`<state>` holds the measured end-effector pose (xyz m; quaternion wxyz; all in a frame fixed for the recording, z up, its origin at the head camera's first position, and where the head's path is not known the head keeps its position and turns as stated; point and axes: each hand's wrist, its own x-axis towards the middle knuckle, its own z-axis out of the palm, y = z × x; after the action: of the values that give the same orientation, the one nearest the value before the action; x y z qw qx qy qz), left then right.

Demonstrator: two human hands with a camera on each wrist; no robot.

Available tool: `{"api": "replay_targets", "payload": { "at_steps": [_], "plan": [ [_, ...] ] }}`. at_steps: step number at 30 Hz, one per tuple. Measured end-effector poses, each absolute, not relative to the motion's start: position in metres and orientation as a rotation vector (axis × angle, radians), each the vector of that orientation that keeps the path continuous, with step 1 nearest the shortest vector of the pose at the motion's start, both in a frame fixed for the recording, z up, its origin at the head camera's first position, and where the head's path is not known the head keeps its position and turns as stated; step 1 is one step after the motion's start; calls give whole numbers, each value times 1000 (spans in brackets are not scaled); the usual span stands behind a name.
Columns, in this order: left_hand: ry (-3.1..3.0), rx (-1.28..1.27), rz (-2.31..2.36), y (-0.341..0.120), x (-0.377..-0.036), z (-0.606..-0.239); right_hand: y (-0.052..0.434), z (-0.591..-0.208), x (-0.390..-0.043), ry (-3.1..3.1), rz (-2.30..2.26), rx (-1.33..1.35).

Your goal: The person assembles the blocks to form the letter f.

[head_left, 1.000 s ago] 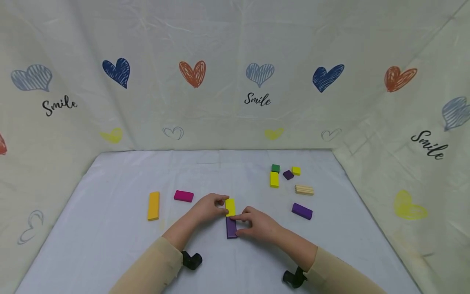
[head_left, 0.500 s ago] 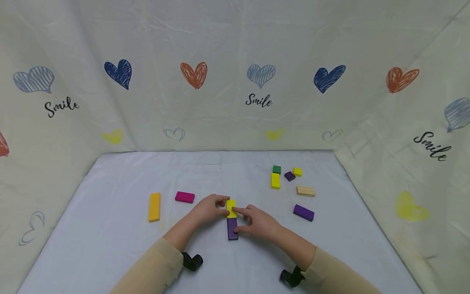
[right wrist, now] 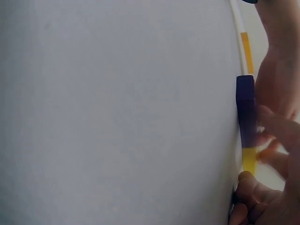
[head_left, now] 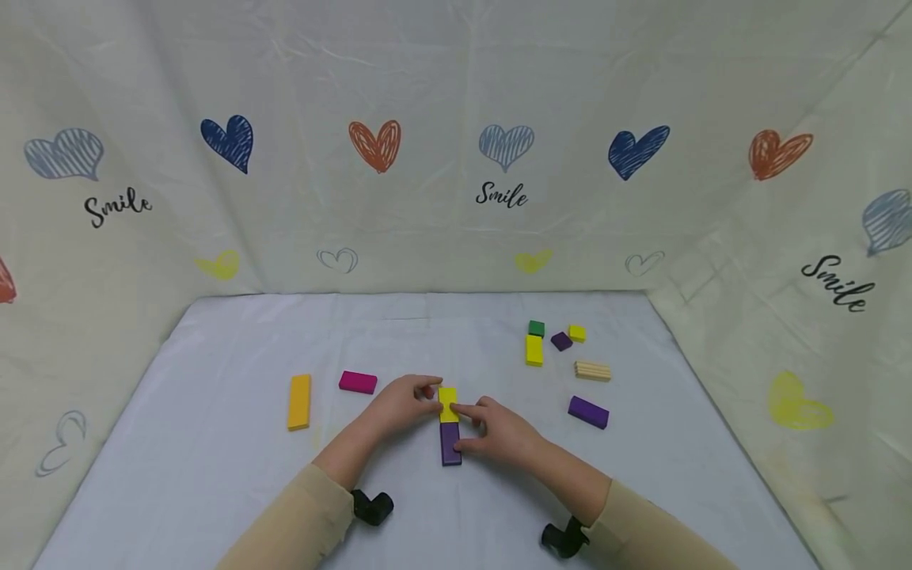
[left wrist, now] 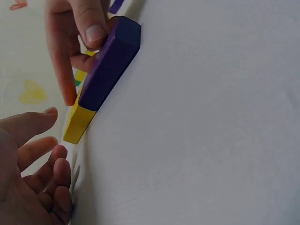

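A yellow block (head_left: pixel 447 394) and a purple block (head_left: pixel 450 445) lie end to end in a line at the middle of the table, the yellow one farther away. My right hand (head_left: pixel 502 431) reaches in from the right. Its index fingertip touches the yellow block and its thumb rests on the purple block (left wrist: pixel 110 65). On the other side, my left hand (head_left: pixel 402 404) is at the yellow block's left side, index finger extended near its far end. In the left wrist view the thumb and fingers of the left hand (left wrist: pixel 30 164) are spread beside the yellow block (left wrist: pixel 79 124), gripping nothing.
To the left lie an orange block (head_left: pixel 299 402) and a magenta block (head_left: pixel 358 381). At right are a second purple block (head_left: pixel 588 412), a ridged wooden piece (head_left: pixel 593 370), a yellow block (head_left: pixel 534 351), a green cube (head_left: pixel 537 328), a small purple piece (head_left: pixel 561 341) and a yellow cube (head_left: pixel 577 333).
My right index fingertip has moved from the seam between the blocks up onto the yellow block, and the thumb onto the purple one. The left hand has stayed nearly in place.
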<state>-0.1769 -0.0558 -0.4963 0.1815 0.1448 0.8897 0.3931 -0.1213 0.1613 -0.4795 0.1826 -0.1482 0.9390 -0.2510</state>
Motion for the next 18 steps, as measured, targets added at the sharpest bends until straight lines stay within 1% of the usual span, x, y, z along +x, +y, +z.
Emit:
{"api": "replay_targets", "payload": {
  "at_steps": [4, 9, 18],
  "plan": [
    [2503, 332, 1144, -66, -175, -488, 161, -481, -122, 2647, -708, -408],
    [2523, 221, 1188, -89, -172, -475, 160, -481, -122, 2638, -705, -382],
    [2606, 74, 1180, -156, -162, -461, 160, -481, -122, 2634, -702, -379]
  ]
}}
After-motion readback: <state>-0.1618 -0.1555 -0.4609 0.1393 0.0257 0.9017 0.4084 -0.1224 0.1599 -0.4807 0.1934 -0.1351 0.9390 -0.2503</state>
